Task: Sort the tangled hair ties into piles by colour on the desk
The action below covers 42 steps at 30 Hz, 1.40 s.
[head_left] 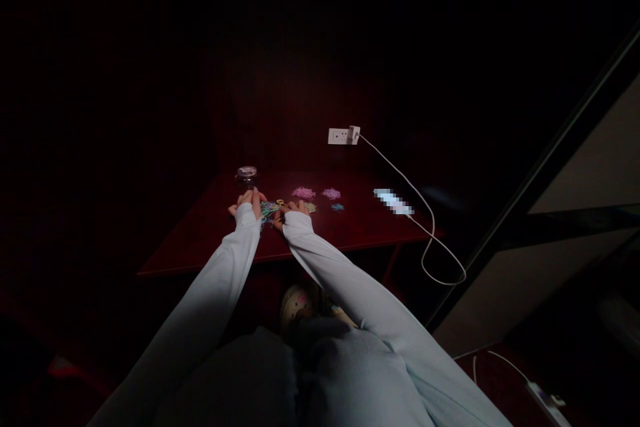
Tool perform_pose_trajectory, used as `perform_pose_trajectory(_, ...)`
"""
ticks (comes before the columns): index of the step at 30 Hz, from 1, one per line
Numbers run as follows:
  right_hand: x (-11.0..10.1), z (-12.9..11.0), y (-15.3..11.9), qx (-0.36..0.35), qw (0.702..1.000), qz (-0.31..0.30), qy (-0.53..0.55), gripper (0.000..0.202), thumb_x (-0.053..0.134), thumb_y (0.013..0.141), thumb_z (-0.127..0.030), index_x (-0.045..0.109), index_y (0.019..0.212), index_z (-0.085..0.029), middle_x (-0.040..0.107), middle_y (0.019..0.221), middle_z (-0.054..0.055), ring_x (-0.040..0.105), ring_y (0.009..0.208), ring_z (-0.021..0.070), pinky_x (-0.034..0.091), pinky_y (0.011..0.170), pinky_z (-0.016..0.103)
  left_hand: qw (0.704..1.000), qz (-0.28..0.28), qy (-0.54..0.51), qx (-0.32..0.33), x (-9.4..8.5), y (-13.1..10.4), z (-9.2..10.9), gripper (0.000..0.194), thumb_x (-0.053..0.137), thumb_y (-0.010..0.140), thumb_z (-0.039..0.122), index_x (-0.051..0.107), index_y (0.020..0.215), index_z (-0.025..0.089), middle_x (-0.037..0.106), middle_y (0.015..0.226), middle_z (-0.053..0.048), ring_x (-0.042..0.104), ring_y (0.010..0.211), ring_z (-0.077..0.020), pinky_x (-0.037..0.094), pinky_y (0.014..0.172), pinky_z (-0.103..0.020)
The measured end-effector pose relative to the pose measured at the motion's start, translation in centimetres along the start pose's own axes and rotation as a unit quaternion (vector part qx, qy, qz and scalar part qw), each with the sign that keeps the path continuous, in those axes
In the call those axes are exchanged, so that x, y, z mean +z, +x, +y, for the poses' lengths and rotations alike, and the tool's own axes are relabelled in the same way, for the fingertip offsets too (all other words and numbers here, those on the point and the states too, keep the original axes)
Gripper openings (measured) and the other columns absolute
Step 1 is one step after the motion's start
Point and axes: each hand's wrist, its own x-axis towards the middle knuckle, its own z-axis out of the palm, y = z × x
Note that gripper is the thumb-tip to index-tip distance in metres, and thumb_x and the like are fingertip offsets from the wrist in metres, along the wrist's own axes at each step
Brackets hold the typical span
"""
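Observation:
A mixed heap of small colourful loops, which look like rubber bands (270, 211), lies on the dark red table between my hands. My left hand (248, 199) rests at the heap's left side, its fingers spread. At the right side of the heap my right hand (294, 209) is bent down with fingers curled together; whatever is in them is too small to make out. A yellow loop (281, 202) shows just above the heap. Beyond my right hand are a pink pile (303, 193), a purple pile (331, 193), a teal pile (337, 207) and a partly hidden yellow-green pile (311, 207).
Behind my left hand stands a clear lidded jar (247, 175). A blurred-out phone (394, 201) lies on the table's (345, 232) right side, its white cable (434, 219) looping past the edge up to a wall socket (342, 137). A power strip (547, 403) lies low at right.

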Motion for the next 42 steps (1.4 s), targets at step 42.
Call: perform_pose_trajectory(42,1.0,1.2,1.2,0.103,0.982,0.09,0.133,0.011,0.065,0.104,-0.031,0.073,0.105,-0.024,0.075,0.098,0.001,0.059,0.106,0.0196,0.04,0.097,0.029,0.988,-0.128,0.082,0.025,-0.1,-1.3,1.9,0.023,0.059,0.1,0.027,0.066,0.078,0.024,0.078,0.103,-0.002,0.064,0.106,-0.0264,0.033,0.095,-0.042)
